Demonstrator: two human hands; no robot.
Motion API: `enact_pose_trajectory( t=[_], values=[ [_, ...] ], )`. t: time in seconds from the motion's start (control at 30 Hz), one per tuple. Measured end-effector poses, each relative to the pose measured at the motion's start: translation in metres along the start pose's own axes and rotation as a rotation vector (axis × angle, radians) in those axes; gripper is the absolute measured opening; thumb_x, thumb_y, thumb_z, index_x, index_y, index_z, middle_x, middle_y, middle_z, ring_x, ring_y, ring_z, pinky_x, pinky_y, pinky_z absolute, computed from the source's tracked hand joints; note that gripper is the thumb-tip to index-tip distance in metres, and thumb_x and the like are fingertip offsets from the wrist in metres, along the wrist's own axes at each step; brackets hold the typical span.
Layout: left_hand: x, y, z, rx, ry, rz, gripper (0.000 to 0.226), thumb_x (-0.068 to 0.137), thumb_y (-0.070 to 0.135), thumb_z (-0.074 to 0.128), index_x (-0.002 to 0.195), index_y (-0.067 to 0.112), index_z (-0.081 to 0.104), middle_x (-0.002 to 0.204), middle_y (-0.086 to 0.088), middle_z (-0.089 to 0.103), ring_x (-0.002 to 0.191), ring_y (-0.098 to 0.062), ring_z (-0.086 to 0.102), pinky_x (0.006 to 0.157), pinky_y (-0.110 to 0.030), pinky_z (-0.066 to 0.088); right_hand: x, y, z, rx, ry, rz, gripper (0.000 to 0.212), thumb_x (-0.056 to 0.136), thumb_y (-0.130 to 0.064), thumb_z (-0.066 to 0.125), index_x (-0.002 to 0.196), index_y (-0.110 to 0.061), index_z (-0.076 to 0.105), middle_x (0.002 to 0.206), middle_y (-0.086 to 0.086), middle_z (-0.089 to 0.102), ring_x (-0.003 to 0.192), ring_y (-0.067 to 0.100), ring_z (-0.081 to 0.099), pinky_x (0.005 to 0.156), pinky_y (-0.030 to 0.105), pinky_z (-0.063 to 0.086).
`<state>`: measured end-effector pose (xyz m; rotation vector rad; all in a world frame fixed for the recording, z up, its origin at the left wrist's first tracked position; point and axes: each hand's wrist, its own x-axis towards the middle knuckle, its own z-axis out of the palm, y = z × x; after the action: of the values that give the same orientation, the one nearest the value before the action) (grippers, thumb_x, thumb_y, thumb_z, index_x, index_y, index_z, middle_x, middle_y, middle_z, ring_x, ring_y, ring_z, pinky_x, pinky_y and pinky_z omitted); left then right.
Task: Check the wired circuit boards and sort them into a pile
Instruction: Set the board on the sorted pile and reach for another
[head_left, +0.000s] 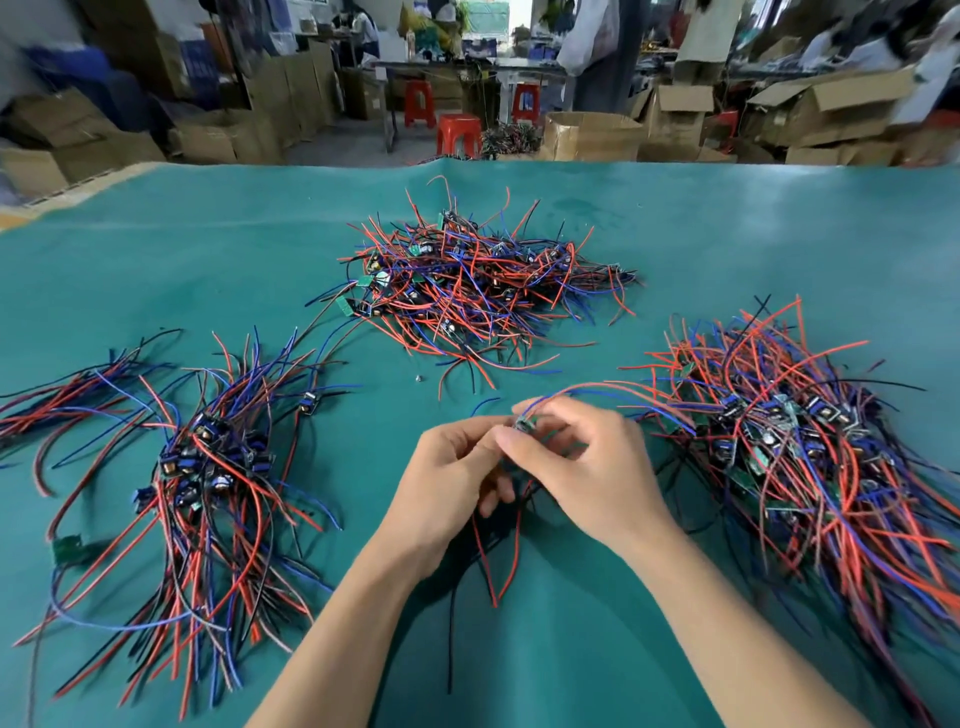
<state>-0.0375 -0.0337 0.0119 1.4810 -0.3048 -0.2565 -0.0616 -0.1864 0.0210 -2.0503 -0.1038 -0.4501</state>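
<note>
Both hands are meeting just below the middle of the green table mat (675, 234), holding one small wired circuit board (523, 423) between them. The left hand (452, 478) is curling its fingers round the board's near side, and the right hand (582, 467) is pinching it from the 3 o'clock side, thumb and forefinger closed on it. The board's red and blue leads (597, 389) are arching away toward 2 o'clock, while red and black leads (488, 561) are hanging toward 6 o'clock over the mat. A tangled heap of boards (478, 280) is lying at 12 o'clock from the hands, a second heap (795, 447) is lying at 3 o'clock, and a more aligned pile (208, 467) is lying at 9 o'clock. Red stools (457, 135) are standing beyond the table's far edge.
</note>
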Motion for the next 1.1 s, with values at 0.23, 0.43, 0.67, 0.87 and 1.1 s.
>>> enact_pose_trajectory(
  t=[0.23,0.43,0.67,0.87,1.1],
  values=[
    [-0.002,0.000,0.001,0.038,-0.017,-0.016,0.020,0.102,0.008,0.052,0.098,0.002,0.070,0.067,-0.006,0.067,0.042,-0.012,0.052,0.038,-0.019,0.039,0.006,0.005,-0.009,0.171,0.116,0.130,0.018,0.068,-0.041,0.082,0.072,-0.024,0.079,0.074,-0.012,0.076,0.063,0.002,0.066,0.056,0.017,0.047],
    [-0.005,0.005,0.000,0.050,-0.108,-0.062,0.022,0.102,0.013,0.052,0.090,0.007,0.069,0.056,-0.007,0.060,0.035,-0.014,0.051,0.034,-0.018,0.036,0.014,-0.003,-0.034,0.256,0.257,0.098,0.012,0.078,-0.031,0.079,0.068,-0.025,0.075,0.063,-0.007,0.069,0.053,0.003,0.056,0.048,0.017,0.043],
    [-0.007,0.008,0.000,0.104,-0.159,-0.049,0.025,0.099,0.002,0.049,0.083,0.004,0.067,0.062,-0.008,0.065,0.044,-0.016,0.057,0.040,-0.021,0.041,0.021,-0.035,-0.103,0.416,0.491,0.109,0.015,0.097,-0.014,0.065,0.084,-0.017,0.068,0.073,-0.002,0.064,0.053,0.008,0.057,0.047,0.020,0.044],
    [-0.005,0.006,0.001,0.018,-0.088,-0.039,0.021,0.098,0.007,0.054,0.083,0.001,0.068,0.069,-0.014,0.067,0.049,-0.021,0.058,0.043,-0.022,0.042,0.028,-0.052,-0.226,-0.274,0.169,0.226,0.019,0.085,-0.039,0.065,0.081,-0.024,0.076,0.054,-0.007,0.063,0.042,0.005,0.057,0.041,0.019,0.046],
    [-0.003,0.006,0.002,0.003,-0.074,-0.055,0.017,0.097,0.005,0.055,0.085,0.001,0.067,0.068,-0.011,0.066,0.050,-0.018,0.058,0.044,-0.020,0.042,0.047,-0.020,-0.228,-1.075,-0.209,0.420,0.018,0.075,-0.048,0.082,0.062,-0.040,0.073,0.053,-0.022,0.065,0.055,0.003,0.063,0.058,0.017,0.037]
  ],
)
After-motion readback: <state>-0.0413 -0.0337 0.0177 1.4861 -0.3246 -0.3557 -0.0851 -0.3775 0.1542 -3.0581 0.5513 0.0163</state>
